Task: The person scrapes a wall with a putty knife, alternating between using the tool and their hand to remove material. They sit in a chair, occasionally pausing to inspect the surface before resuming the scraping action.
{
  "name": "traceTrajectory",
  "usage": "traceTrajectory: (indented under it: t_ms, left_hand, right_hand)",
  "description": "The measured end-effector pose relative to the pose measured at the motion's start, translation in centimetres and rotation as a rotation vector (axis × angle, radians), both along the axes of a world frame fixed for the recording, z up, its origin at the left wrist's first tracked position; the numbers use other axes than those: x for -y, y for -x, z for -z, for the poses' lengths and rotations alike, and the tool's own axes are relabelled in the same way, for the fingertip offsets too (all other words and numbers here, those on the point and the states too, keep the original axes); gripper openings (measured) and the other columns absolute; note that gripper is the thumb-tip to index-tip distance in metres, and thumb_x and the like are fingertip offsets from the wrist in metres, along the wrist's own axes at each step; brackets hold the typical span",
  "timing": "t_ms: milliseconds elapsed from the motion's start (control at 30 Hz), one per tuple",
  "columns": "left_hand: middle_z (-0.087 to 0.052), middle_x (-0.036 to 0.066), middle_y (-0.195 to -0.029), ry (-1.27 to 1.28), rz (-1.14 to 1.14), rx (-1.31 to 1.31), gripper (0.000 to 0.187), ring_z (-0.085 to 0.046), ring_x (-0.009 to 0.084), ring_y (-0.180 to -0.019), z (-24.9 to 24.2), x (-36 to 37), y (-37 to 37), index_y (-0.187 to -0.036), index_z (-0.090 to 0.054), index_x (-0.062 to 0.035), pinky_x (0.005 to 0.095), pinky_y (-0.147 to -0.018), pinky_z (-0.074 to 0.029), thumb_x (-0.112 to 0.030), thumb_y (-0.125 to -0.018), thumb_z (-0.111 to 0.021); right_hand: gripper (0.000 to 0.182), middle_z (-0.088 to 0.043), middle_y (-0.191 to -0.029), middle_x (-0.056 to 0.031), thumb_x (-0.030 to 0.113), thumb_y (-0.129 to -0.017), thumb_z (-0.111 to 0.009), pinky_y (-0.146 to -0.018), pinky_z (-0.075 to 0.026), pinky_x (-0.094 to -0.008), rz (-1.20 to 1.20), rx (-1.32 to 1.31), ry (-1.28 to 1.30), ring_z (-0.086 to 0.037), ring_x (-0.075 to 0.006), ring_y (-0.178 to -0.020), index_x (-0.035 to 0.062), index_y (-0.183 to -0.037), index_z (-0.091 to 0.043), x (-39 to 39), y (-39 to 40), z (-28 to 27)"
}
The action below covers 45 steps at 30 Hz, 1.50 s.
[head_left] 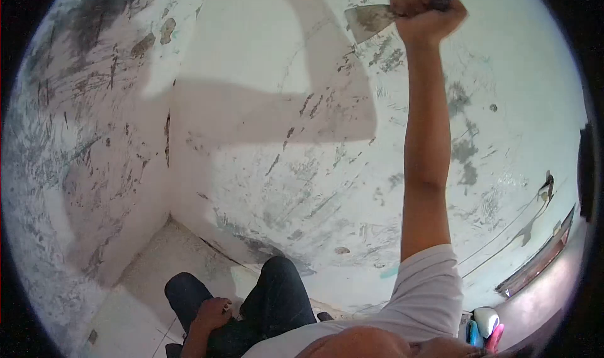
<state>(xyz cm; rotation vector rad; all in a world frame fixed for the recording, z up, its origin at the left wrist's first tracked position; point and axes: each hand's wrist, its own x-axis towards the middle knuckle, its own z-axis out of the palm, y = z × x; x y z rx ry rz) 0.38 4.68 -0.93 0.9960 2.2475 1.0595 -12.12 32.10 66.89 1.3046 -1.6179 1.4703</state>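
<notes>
- Fingers wrapped tight, the right hand (433,11) grips a scraper (371,22) at 1 o'clock; a steep blade angle could gouge the wall (251,50).
- Left hand (212,314), 7 o'clock: fingers curled, contents impossible to tell.

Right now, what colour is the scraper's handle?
The handle end sticking out of the right hand looks black, best seen in the head view.
</notes>
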Motion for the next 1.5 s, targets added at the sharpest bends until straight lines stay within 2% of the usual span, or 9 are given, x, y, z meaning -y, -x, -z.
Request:
traceTrajectory:
  t_ms: [167,267,333,667,767,967,1067,1200,1500]
  left_hand:
    - [-0.068,0.015,-0.097,-0.046,0.011,-0.036,0.035,-0.065,0.0317,-0.091,0.2,0.0,0.1,-0.106,-0.065,-0.0061,0.0419,-0.083,-0.051,-0.03,-0.08,-0.064]
    - [-0.068,0.014,-0.097,-0.042,0.003,-0.015,0.035,-0.066,0.0311,-0.091,-0.7,-0.1,0.3,-0.106,-0.065,-0.0062,0.0415,-0.083,-0.052,-0.029,-0.08,-0.064]
    - [-0.068,0.014,-0.097,-0.009,0.023,0.019,0.035,-0.066,0.0309,-0.091,-1.1,0.5,-0.2,-0.106,-0.065,-0.0061,0.0414,-0.082,-0.052,-0.029,-0.08,-0.064]
    - [-0.068,0.014,-0.096,-0.008,0.033,-0.046,0.037,-0.066,0.0311,-0.09,-1.0,0.1,0.2,-0.106,-0.065,-0.006,0.0419,-0.08,-0.052,-0.029,-0.077,-0.067]
    - [-0.068,0.014,-0.097,-0.023,0.034,-0.012,0.037,-0.066,0.0315,-0.09,0.2,-0.7,0.1,-0.105,-0.065,-0.0058,0.042,-0.081,-0.052,-0.029,-0.076,-0.067]
    - [-0.068,0.015,-0.097,0.021,0.04,0.001,0.036,-0.065,0.0316,-0.09,0.8,-1.1,0.8,-0.108,-0.064,-0.0068,0.0421,-0.081,-0.052,-0.028,-0.078,-0.065]
    - [-0.067,0.014,-0.099,0.071,0.05,0.018,0.037,-0.065,0.0308,-0.092,-0.2,-0.6,-0.4,-0.11,-0.063,-0.0078,0.0419,-0.082,-0.051,-0.028,-0.079,-0.065]
    - [-0.067,0.014,-0.1,0.088,0.046,-0.044,0.038,-0.065,0.0303,-0.092,-0.9,-0.4,-0.2,-0.111,-0.063,-0.0091,0.0417,-0.084,-0.051,-0.029,-0.079,-0.065]
    - [-0.068,0.014,-0.096,0.015,-0.036,-0.045,0.034,-0.064,0.0328,-0.092,0.5,0.8,-0.5,-0.106,-0.066,-0.0088,0.0431,-0.084,-0.049,-0.03,-0.079,-0.065]
  right_hand:
    - [0.049,-0.018,-0.044,0.0014,0.048,-0.089,-0.041,-0.036,-0.014,-0.0309,0.138,0.356,0.0,-0.015,-0.0128,-0.036,0.0165,-0.053,-0.03,-2.7,6.5,1.4]
    - [0.049,-0.018,-0.043,0.0015,0.047,-0.088,-0.043,-0.036,-0.013,-0.0318,0.046,-0.027,-0.057,-0.015,-0.0141,-0.035,0.0163,-0.053,-0.028,-0.2,2.4,0.2]
    - [0.046,-0.019,-0.05,0.0005,0.048,-0.083,-0.04,-0.051,-0.014,-0.0335,0.248,0.102,-0.162,-0.016,-0.014,-0.05,0.0101,-0.061,-0.027,-2.5,4.8,0.3]
    - [0.039,-0.02,-0.048,0.0006,0.045,-0.081,-0.035,-0.05,-0.014,-0.0333,0.319,0.14,-0.209,-0.014,-0.0147,-0.049,0.013,-0.058,-0.029,-1.9,2.2,0.0]
    - [0.04,-0.021,-0.05,0.0007,0.042,-0.082,-0.035,-0.05,-0.015,-0.0331,0.283,0.215,0.174,-0.017,-0.0148,-0.048,0.0097,-0.059,-0.031,-2.2,3.0,-0.5]
    - [0.043,-0.022,-0.05,0.0016,0.047,-0.082,-0.036,-0.049,-0.015,-0.0317,-0.016,0.072,-0.187,-0.017,-0.0138,-0.048,0.011,-0.06,-0.031,-2.6,0.9,-1.3]
    - [0.04,-0.023,-0.049,0.002,0.045,-0.081,-0.036,-0.048,-0.016,-0.0317,0.336,0.176,-0.18,-0.017,-0.014,-0.047,0.0128,-0.059,-0.03,-1.4,3.2,1.0]
    - [0.043,-0.024,-0.05,0.0015,0.047,-0.085,-0.037,-0.048,-0.016,-0.0319,0.098,0.038,-0.166,-0.016,-0.0143,-0.048,0.0131,-0.059,-0.029,-1.4,0.3,-0.8]
    - [0.04,-0.019,-0.049,0.0013,0.043,-0.082,-0.037,-0.049,-0.014,-0.0325,0.305,0.242,-0.01,-0.014,-0.0144,-0.047,0.0128,-0.058,-0.026,-0.8,4.2,1.3]
